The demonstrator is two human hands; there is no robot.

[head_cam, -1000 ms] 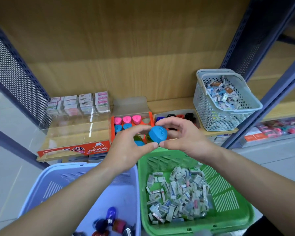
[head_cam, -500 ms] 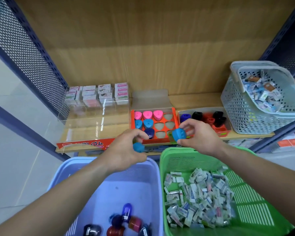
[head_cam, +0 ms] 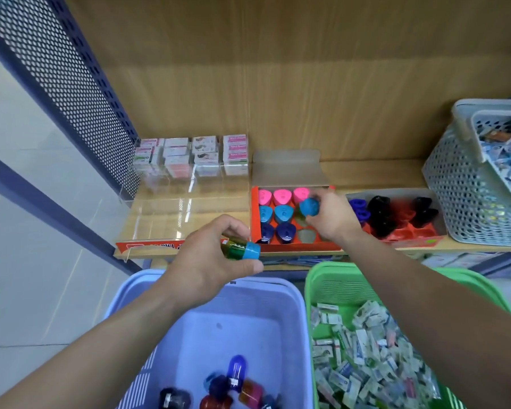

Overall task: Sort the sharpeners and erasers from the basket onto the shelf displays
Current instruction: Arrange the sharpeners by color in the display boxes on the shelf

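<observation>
My right hand point(head_cam: 332, 219) pinches a light blue sharpener point(head_cam: 309, 207) over the middle row of the orange display tray point(head_cam: 292, 247) on the shelf. That tray holds pink, light blue and dark blue sharpeners in rows, with some slots bare. My left hand point(head_cam: 210, 267) grips a green sharpener with a blue cap point(head_cam: 242, 250) above the lavender basket point(head_cam: 275, 293), which holds several loose sharpeners point(head_cam: 236, 382). The green basket point(head_cam: 331, 278) on the right is full of wrapped erasers point(head_cam: 366, 364).
A second tray point(head_cam: 425, 240) with dark blue, black and red sharpeners stands right of the orange one. A clear acrylic display point(head_cam: 189, 208) holds eraser boxes point(head_cam: 189, 154) at the left. A grey basket point(head_cam: 460, 184) of erasers stands at the shelf's far right.
My right hand carried the light blue sharpener up over the orange tray. My left hand stays above the lavender basket with the green sharpener. The camera moved closer to the shelf.
</observation>
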